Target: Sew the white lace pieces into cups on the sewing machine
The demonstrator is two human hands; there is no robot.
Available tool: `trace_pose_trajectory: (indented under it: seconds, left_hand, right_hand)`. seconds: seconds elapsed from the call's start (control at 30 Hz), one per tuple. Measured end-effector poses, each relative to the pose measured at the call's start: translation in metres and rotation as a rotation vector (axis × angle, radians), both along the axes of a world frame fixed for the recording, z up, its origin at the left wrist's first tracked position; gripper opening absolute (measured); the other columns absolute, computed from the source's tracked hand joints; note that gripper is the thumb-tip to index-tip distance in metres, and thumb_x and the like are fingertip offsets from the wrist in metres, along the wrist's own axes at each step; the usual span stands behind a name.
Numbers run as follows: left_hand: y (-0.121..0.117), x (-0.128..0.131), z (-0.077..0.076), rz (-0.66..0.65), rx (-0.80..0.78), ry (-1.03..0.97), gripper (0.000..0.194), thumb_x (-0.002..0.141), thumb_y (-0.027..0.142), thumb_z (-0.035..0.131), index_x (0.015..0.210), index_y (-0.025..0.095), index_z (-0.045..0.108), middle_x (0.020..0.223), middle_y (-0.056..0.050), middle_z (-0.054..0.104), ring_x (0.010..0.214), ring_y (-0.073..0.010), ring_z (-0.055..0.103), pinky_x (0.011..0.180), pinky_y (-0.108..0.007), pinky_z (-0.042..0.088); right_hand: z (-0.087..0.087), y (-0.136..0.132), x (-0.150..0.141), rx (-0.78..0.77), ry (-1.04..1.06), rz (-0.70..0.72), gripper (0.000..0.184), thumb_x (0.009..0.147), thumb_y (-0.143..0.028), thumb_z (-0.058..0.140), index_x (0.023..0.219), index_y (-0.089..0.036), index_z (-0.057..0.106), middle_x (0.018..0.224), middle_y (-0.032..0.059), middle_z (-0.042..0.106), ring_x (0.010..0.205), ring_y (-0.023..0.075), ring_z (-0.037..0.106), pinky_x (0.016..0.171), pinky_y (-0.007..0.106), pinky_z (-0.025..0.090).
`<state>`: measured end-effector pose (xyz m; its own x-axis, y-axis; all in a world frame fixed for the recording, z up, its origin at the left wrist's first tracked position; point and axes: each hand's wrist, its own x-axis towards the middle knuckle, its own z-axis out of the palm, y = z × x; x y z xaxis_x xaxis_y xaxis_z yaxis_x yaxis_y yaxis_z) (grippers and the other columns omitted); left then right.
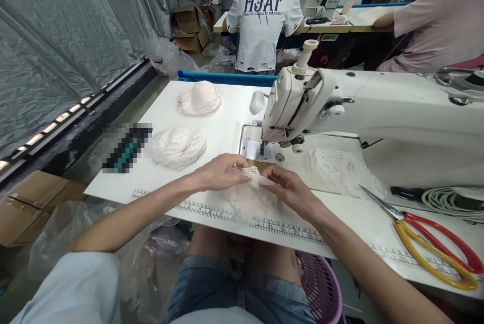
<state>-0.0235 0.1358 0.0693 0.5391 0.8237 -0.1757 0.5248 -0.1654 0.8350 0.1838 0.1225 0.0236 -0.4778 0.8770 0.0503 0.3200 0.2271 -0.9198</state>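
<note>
Both my hands pinch a pale pink lace fabric piece (pixel 245 200) just in front of the sewing machine's needle area. My left hand (pixel 225 172) grips its left upper edge between thumb and fingers. On the other side, my right hand (pixel 285 185) is closed on the right edge. The fabric hangs down over the printed ruler (pixel 212 211) at the table's front. Behind the hands stands the white sewing machine (pixel 302 107), its presser foot (pixel 262 148) above the metal needle plate (pixel 249 148). The fabric lies apart from the foot.
Lace piles (pixel 179 147) and a pale fabric stack (pixel 199 98) lie on the left; more lace (pixel 344 170) lies under the machine arm. Open scissors (pixel 423 243) rest at right. A purple basket (pixel 321 288) stands below. Two other people sit beyond.
</note>
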Motion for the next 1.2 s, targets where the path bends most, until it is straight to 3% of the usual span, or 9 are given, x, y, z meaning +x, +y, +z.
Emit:
trace_pose_trajectory:
  seconds: [0.1, 0.17, 0.27, 0.37, 0.53, 0.67, 0.8, 0.93, 1.2]
  left_hand:
    - [-0.028, -0.010, 0.019, 0.067, -0.318, -0.147, 0.027, 0.074, 0.036, 0.067, 0.087, 0.013, 0.060, 0.065, 0.001, 0.059, 0.058, -0.0100, 0.052, 0.057, -0.022, 0.039]
    - [-0.044, -0.013, 0.023, 0.161, -0.456, -0.197, 0.035, 0.070, 0.031, 0.071, 0.098, 0.012, 0.061, 0.061, 0.002, 0.061, 0.055, -0.0088, 0.053, 0.057, -0.021, 0.040]
    - [-0.066, -0.011, 0.015, 0.238, -0.583, -0.244, 0.044, 0.065, 0.024, 0.076, 0.105, 0.011, 0.062, 0.065, 0.000, 0.066, 0.061, -0.0092, 0.058, 0.064, -0.021, 0.044]
    - [-0.087, -0.003, 0.001, 0.194, -0.692, -0.266, 0.047, 0.061, 0.024, 0.079, 0.104, 0.012, 0.065, 0.072, -0.002, 0.069, 0.065, -0.0102, 0.060, 0.065, -0.021, 0.045]
    - [-0.116, 0.010, -0.023, 0.218, -0.683, -0.252, 0.028, 0.069, 0.030, 0.073, 0.090, 0.011, 0.071, 0.063, -0.001, 0.066, 0.058, -0.0088, 0.057, 0.056, -0.018, 0.041]
    - [-0.129, 0.013, -0.036, 0.201, -0.737, -0.264, 0.027, 0.069, 0.020, 0.071, 0.095, 0.013, 0.069, 0.064, 0.000, 0.066, 0.056, -0.0071, 0.056, 0.055, -0.016, 0.041]
    - [-0.134, 0.012, -0.042, 0.159, -0.718, -0.283, 0.031, 0.067, 0.009, 0.068, 0.098, 0.012, 0.067, 0.078, -0.002, 0.070, 0.067, -0.0085, 0.061, 0.064, -0.018, 0.045]
    - [-0.136, 0.011, -0.044, 0.113, -0.678, -0.309, 0.036, 0.065, 0.007, 0.068, 0.101, 0.012, 0.065, 0.086, -0.004, 0.070, 0.075, -0.0106, 0.063, 0.070, -0.020, 0.047]
    - [-0.133, 0.003, -0.050, 0.081, -0.727, -0.335, 0.038, 0.065, 0.013, 0.073, 0.102, 0.013, 0.065, 0.086, -0.005, 0.069, 0.075, -0.0105, 0.062, 0.068, -0.020, 0.048]
  right_hand:
    - [0.022, -0.022, 0.003, -0.327, 0.232, 0.169, 0.021, 0.081, -0.037, 0.062, 0.079, -0.017, 0.055, 0.069, -0.0005, 0.056, 0.063, 0.0117, 0.052, 0.056, 0.024, 0.041]
    - [0.031, -0.038, 0.004, -0.461, 0.288, 0.217, 0.022, 0.079, -0.037, 0.065, 0.084, -0.016, 0.058, 0.073, 0.0007, 0.061, 0.064, 0.0122, 0.056, 0.057, 0.025, 0.043]
    - [0.033, -0.059, 0.008, -0.554, 0.257, 0.229, 0.027, 0.076, -0.037, 0.068, 0.091, -0.016, 0.063, 0.080, 0.0031, 0.068, 0.070, 0.0150, 0.061, 0.063, 0.027, 0.047]
    - [0.029, -0.078, 0.013, -0.556, 0.148, 0.153, 0.029, 0.071, -0.038, 0.072, 0.088, -0.016, 0.066, 0.079, 0.0033, 0.070, 0.074, 0.0171, 0.063, 0.068, 0.029, 0.048]
    - [0.018, -0.107, 0.021, -0.579, 0.114, 0.089, 0.029, 0.068, -0.035, 0.075, 0.088, -0.016, 0.064, 0.073, 0.0014, 0.068, 0.076, 0.0168, 0.063, 0.072, 0.029, 0.048]
    - [0.005, -0.119, 0.027, -0.654, 0.130, 0.115, 0.033, 0.066, -0.037, 0.076, 0.086, -0.016, 0.061, 0.065, -0.0023, 0.060, 0.059, 0.0112, 0.055, 0.055, 0.024, 0.044]
    - [-0.004, -0.123, 0.026, -0.693, 0.086, 0.216, 0.035, 0.066, -0.038, 0.075, 0.089, -0.016, 0.060, 0.061, -0.0053, 0.053, 0.050, 0.0065, 0.042, 0.045, 0.021, 0.033]
    - [-0.009, -0.123, 0.023, -0.675, 0.043, 0.222, 0.032, 0.066, -0.038, 0.074, 0.084, -0.016, 0.059, 0.058, -0.0071, 0.045, 0.049, 0.0052, 0.035, 0.043, 0.020, 0.026]
    - [-0.016, -0.124, 0.026, -0.648, 0.108, 0.280, 0.027, 0.074, -0.042, 0.068, 0.072, -0.015, 0.063, 0.068, -0.0025, 0.049, 0.058, 0.0079, 0.041, 0.050, 0.022, 0.032]
